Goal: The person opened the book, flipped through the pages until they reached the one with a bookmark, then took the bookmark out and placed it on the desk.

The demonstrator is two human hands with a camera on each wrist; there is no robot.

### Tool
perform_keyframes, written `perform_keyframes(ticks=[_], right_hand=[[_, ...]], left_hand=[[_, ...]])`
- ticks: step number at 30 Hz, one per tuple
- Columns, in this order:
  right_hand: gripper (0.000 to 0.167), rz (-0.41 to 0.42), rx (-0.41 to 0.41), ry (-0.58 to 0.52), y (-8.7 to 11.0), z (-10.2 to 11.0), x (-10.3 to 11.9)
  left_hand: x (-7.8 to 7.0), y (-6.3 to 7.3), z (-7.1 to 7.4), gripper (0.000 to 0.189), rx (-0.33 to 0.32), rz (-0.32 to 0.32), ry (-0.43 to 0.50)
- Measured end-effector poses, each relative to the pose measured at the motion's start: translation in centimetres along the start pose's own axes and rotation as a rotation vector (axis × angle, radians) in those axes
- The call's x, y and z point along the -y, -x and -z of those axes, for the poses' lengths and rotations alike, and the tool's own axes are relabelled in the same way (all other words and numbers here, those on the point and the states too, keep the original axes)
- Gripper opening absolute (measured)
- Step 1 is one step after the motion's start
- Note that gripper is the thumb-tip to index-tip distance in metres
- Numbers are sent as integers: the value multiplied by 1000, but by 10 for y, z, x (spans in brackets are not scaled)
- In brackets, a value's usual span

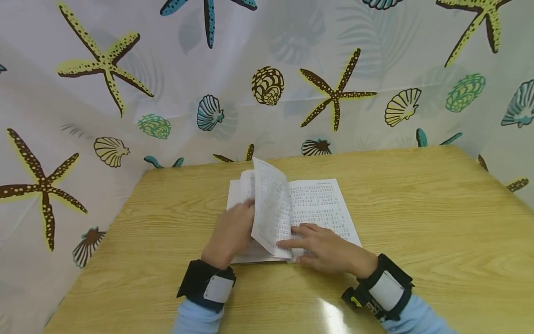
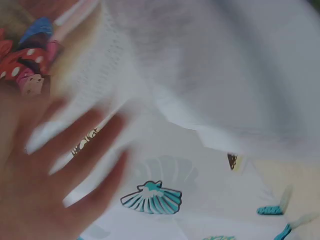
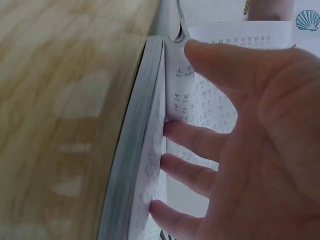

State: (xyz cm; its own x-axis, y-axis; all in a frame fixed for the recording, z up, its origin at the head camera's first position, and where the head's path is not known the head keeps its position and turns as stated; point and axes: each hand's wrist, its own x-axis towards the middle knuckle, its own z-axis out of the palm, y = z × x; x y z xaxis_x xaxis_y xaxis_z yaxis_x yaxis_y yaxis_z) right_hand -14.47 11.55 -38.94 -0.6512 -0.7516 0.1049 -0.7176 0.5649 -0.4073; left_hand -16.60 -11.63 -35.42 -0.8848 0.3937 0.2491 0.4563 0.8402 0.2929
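An open book (image 1: 321,199) with printed text lies on the table, and one of its pages (image 1: 271,204) stands raised near the spine. My left hand (image 1: 231,234) is at the left side of that page, its fingertips partly hidden behind it. In the left wrist view the left fingers (image 2: 95,145) are blurred, spread and fairly straight. My right hand (image 1: 325,248) rests on the lower part of the right-hand page, fingers apart. The right wrist view has its fingertips (image 3: 175,132) touching the paper, with the thumb by the spine.
Under the book is a light wooden table (image 1: 417,208). A white cloth (image 1: 233,60) printed with starfish and shells hangs behind and beside it. Black straps (image 1: 206,284) circle both wrists. A colourful printed figure (image 2: 30,65) shows at the left wrist view's upper left.
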Motion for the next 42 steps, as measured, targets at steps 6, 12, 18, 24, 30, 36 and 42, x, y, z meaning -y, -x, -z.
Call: perform_keyframes(ticks=[6,12,18,24,30,36,42], right_hand=[[42,36,-24,40,-1,0,1],[41,29,-11,4,0,1,-1],[45,-44,5,-26,1,5,-4],[55,-324,-8,117,16,15,-25],[65,-585,-15,81,37,28,-54],[70,-616,-5,49,40,31,-61],[55,-640,-16,56,37,32,-58]], left_hand=[[-1,-10,5,31,-466,-168,-38],[-13,-1,-14,47,284,-84,-80],[-22,2,-21,51,488,66,-44],[-19,2,-16,61,524,156,32],[-20,3,-13,64,540,196,47],[-19,2,-14,64,548,202,40],[-19,2,-15,65,550,204,41]])
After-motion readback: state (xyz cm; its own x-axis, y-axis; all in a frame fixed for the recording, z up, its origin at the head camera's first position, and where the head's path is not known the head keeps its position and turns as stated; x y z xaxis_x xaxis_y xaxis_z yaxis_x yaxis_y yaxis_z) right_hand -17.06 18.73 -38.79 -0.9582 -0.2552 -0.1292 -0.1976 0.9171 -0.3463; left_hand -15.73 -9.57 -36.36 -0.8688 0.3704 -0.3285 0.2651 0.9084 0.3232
